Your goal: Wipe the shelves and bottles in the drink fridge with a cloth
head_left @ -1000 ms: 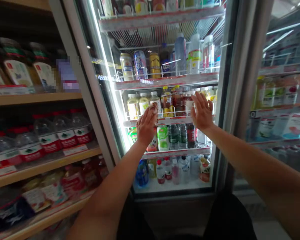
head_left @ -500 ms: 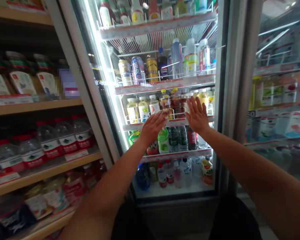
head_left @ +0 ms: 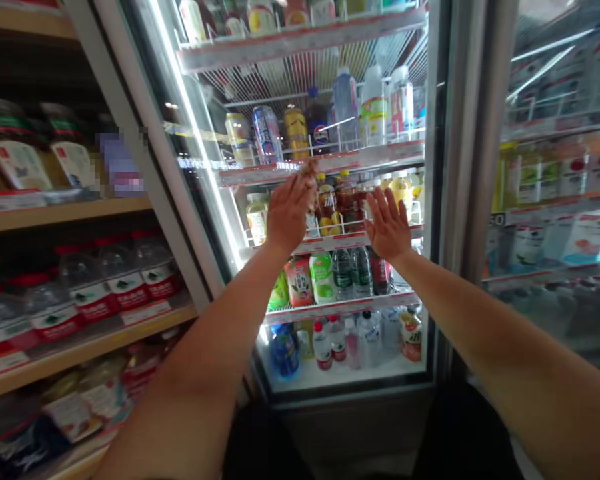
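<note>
My left hand (head_left: pixel 289 212) lies nearly flat against the glass door (head_left: pixel 350 393) of a lit drinks fridge. A small crumpled brownish cloth (head_left: pixel 309 176) shows along its fingertips, partly hidden by the hand. To its right, my right hand (head_left: pixel 389 227) rests on the glass with palm forward and fingers slightly spread, holding nothing. Behind the pane, dark tea bottles with yellow caps (head_left: pixel 329 205) stand between the two hands. Cans (head_left: pixel 267 135) are on the shelf above, and a green-labelled bottle (head_left: pixel 323 277) is on the shelf below.
Wooden shelves (head_left: pixel 80 212) at the left hold bottles, among them red-capped water bottles (head_left: pixel 97 283). A metal door post (head_left: pixel 463 167) separates this door from a second glass fridge with cartons (head_left: pixel 590 237). My dark-clothed knees (head_left: pixel 455 433) are close below.
My left hand has slid up and a little left across the glass with the cloth. The right hand stays almost in place. The view has shifted slightly.
</note>
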{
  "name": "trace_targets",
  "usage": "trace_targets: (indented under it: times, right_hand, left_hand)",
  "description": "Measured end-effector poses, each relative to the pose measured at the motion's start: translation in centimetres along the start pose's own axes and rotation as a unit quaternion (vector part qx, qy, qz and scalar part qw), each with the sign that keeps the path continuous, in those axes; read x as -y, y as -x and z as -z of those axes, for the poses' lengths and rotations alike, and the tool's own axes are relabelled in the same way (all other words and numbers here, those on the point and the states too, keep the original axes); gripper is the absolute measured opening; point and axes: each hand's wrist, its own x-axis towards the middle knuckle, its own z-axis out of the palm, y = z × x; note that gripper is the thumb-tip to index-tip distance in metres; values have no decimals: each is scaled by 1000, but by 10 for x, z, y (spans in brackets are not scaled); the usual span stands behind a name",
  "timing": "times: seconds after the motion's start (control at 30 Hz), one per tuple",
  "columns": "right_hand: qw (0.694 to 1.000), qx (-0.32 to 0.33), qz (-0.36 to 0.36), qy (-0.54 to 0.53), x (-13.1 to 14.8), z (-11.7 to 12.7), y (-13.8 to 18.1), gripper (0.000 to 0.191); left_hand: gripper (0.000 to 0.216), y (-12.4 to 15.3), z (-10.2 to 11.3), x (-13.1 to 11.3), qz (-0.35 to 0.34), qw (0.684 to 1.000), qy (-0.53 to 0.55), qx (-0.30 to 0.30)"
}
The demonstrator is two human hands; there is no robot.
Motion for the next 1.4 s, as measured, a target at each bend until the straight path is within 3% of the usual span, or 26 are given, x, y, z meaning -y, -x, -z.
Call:
trace_targets:
  times: [0.1, 0.3, 0.5, 0.67, 0.73, 0.9, 1.13, 1.27, 1.4]
  right_hand:
    - [1000, 7, -5, -1, 0, 0, 0, 65]
    - [1000, 24, -14, 1, 3, 4, 0, 62]
    - [999, 39, -4, 6, 2, 8, 0, 64]
    - [999, 35, 10, 7, -3, 4, 2, 69]
    - [999, 32, 12, 9, -3, 3, 2, 69]
    - [999, 35, 6, 13, 0, 4, 3, 68]
    - [999, 35, 3, -3, 0, 5, 3, 67]
    - [999, 43, -7, -3, 2, 6, 3, 67]
    - [999, 47, -13, -7, 4, 7, 3, 67]
  left_hand:
    - [57, -5, 0, 7, 30, 999, 7, -35]
    - [49, 19, -2, -11, -80, 995, 0, 61]
    - [52, 23, -2, -9, -24, 999, -24, 5]
    - [49, 38, -4, -23, -108, 991, -37, 64]
    - [49, 42, -3, -24, -118, 990, -42, 58]
    - [55, 54, -3, -21, -66, 997, -42, 26]
    - [48, 79, 1, -17, -114, 991, -47, 53]
    - [51, 95, 1, -11, -44, 998, -47, 24]
    - [50, 118, -2, -21, -43, 996, -32, 77]
